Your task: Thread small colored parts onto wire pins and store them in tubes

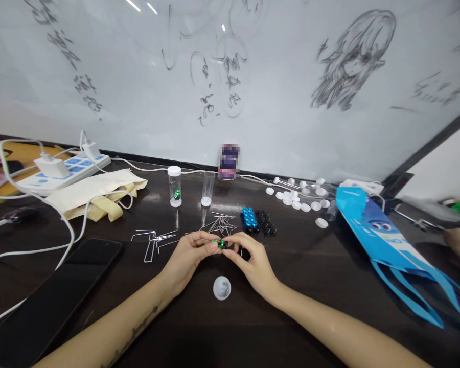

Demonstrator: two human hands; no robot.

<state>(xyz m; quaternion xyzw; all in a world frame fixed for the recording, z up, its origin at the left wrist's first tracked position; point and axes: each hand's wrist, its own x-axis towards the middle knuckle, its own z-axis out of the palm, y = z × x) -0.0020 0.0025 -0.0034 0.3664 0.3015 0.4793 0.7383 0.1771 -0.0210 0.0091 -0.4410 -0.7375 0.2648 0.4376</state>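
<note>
1. My left hand [199,249] pinches a small green and black piece [221,244] between finger and thumb, and my right hand [249,251] pinches its other end. Both hands are nearly closed.
2. The piece is up over the middle of the table [291,317], past a little white cup [216,295].
3. The blue bag [358,217] on my right has the big letters "CH". The rest of its words I can't read.
4. The white board [138,76] has black handwriting, too messy for me to read, and a drawing [354,61] of someone with long hair.
5. The little cup has tiny shiny bits in it.
6. One clear tube [172,184] stands up with a white lid [174,171] on top and a green thing [177,194] inside.
7. Another clear tube [209,183] stands beside it, with white at the bottom.
8. Lots of white caps [287,201] lie near the bag.
</note>
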